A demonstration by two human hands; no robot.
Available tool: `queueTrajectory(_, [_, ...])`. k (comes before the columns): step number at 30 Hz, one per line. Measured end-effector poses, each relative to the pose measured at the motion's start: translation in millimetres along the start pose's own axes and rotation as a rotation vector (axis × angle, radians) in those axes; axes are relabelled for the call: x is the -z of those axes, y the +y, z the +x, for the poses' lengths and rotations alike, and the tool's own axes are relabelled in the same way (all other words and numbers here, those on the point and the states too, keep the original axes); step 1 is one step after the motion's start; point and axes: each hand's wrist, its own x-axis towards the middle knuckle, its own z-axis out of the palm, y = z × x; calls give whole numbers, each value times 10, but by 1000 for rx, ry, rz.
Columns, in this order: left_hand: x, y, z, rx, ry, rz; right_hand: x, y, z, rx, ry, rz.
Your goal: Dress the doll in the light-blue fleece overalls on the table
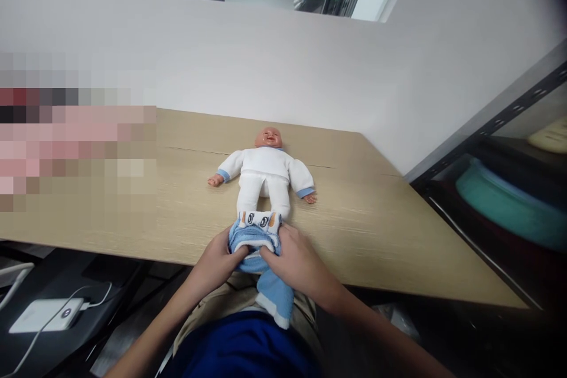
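Note:
A baby doll (266, 165) in a white top with blue cuffs lies on its back on the table, its head away from me and its legs pointing toward me. At the table's near edge I hold small blue and white baby pants (254, 233) printed with cartoon eyes. My left hand (224, 255) grips the left side of the opening, and my right hand (290, 254) grips the right side, thumbs inside. One pant leg (277, 298) hangs over my lap. The doll's feet are hidden behind the bunched cloth; I cannot tell if they are inside it.
The wooden table (363, 236) meets a white partition (266, 59) behind the doll. A metal shelf with a teal basin (500, 201) stands at the right. A white power bank (46, 315) with a cable lies low at the left. The far left is pixelated.

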Motion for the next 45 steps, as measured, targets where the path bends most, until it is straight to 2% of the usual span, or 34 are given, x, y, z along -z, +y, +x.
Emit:
queueTrajectory(6, [-79, -14, 134, -28, 53, 101, 36, 44, 92, 1, -30, -65])
queueTrajectory(14, [-145, -45, 555, -82, 30, 18, 95, 358, 412, -39, 61, 2])
queueTrajectory(18, [-109, 0, 659, -103, 70, 43, 172, 377, 574, -48, 29, 4])
queueTrajectory(24, [23, 142, 504, -36, -73, 10, 256, 178, 548, -71, -49, -92])
queueTrajectory(29, [66, 169, 298, 34, -35, 267, 223, 120, 461, -20, -153, -223])
queueTrajectory(32, [41, 127, 267, 85, -31, 484, 172, 121, 439, -22, -149, -290])
queueTrajectory(36, [-34, -23, 312, -73, 72, 678, 115, 125, 415, -41, -150, -366])
queueTrajectory(39, [-64, -143, 351, -96, 114, 574, 103, 156, 412, -42, -176, -325])
queueTrajectory(43, [-28, -180, 368, -87, 87, 147, 111, 248, 463, 58, -130, -91])
queueTrajectory(45, [1, -160, 365, -121, 105, 22, 112, 300, 500, 124, -101, 44])
